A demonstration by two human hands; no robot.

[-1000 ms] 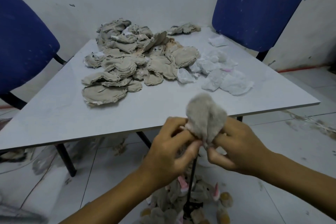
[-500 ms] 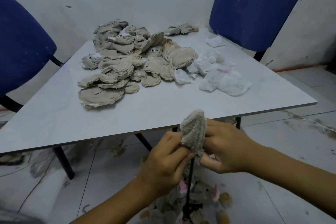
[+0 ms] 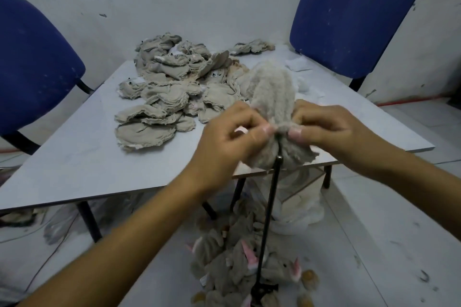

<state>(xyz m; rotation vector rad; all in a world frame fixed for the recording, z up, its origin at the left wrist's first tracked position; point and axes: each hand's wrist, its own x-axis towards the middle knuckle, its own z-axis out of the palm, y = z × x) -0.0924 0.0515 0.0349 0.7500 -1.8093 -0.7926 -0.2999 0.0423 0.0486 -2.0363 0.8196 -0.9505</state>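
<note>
**Both hands pinching plush shell**

Left hand (image 3: 232,137) and right hand (image 3: 331,129) have curled fingers, with thumbs and forefingers pinching the grey plush shell (image 3: 272,90) at its waist. The shell sits atop the black rod (image 3: 268,219), at 3 o'clock from the fabric pile (image 3: 174,87).

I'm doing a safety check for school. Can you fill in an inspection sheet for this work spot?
Surface: grey table, smudged.
Job's things: fuzzy grey toy skin sits over the top of a black rod.
Clutter: beige fabric pile and white scraps on the table; plush toys heaped on the floor by the rod's foot.
Hands: left hand and right hand both pinch the toy skin.
Cables: thin dark line on the floor, maybe a wire.
Surroundings: left blue chair, right blue chair, marked white wall.
</note>
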